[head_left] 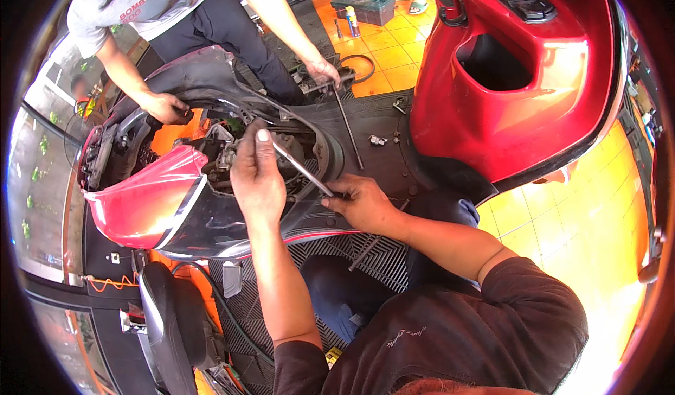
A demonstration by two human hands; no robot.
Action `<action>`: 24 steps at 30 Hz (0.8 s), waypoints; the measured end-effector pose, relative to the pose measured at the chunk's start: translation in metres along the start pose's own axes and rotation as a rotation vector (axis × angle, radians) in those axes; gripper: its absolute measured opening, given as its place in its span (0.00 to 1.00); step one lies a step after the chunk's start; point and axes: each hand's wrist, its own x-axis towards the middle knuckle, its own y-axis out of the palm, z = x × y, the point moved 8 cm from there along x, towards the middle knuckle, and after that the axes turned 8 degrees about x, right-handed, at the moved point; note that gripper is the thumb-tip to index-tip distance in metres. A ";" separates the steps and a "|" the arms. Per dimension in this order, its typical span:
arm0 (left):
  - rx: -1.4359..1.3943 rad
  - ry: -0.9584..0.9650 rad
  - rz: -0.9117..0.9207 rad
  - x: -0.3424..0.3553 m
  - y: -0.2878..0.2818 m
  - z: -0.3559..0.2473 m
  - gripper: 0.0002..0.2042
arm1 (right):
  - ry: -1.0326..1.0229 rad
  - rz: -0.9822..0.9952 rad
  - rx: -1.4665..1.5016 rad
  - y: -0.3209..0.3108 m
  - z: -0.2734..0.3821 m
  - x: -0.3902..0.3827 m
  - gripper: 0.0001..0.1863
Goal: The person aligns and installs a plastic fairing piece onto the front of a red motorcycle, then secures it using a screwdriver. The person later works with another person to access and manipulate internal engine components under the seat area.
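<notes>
My left hand [257,173] is raised over the open body of a scooter [158,198], fingers closed on the upper end of a slim metal rod-like tool [302,168]. The rod slants down to the right, into the closed fingers of my right hand [362,204] above the black footboard [383,120]. Its exact kind is unclear, as both ends are hidden in my hands. Beneath my left hand, engine parts [218,152] show through the opening in the bodywork. Small metal pieces [378,140] lie on the footboard.
Across the scooter a person bends over it, one hand [169,108] on the bodywork, the other [323,71] holding a long thin rod [349,129]. The red front panel [520,92] rises at right. Another rod [376,244], a black seat [169,317], a toolbox [364,8] and a spray can [352,22] are around.
</notes>
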 end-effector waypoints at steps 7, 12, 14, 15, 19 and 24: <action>-0.431 -0.266 0.092 0.016 0.035 0.036 0.15 | 0.040 -0.063 -0.015 -0.011 -0.014 -0.007 0.14; -0.330 -0.260 0.223 0.045 0.058 0.106 0.15 | -0.261 -0.088 0.004 -0.015 0.018 -0.023 0.12; 0.011 -0.231 0.448 0.026 0.099 0.144 0.16 | -0.365 -0.065 0.017 -0.022 0.041 -0.029 0.12; 0.216 -0.216 0.572 0.002 0.125 0.156 0.16 | -0.418 -0.053 0.030 -0.024 0.049 -0.033 0.12; 0.544 0.022 0.817 -0.062 0.215 0.193 0.17 | -0.572 -0.065 0.097 -0.034 0.067 -0.042 0.14; 0.672 -0.007 0.823 -0.076 0.245 0.190 0.22 | -0.506 -0.079 0.042 -0.037 0.050 -0.031 0.15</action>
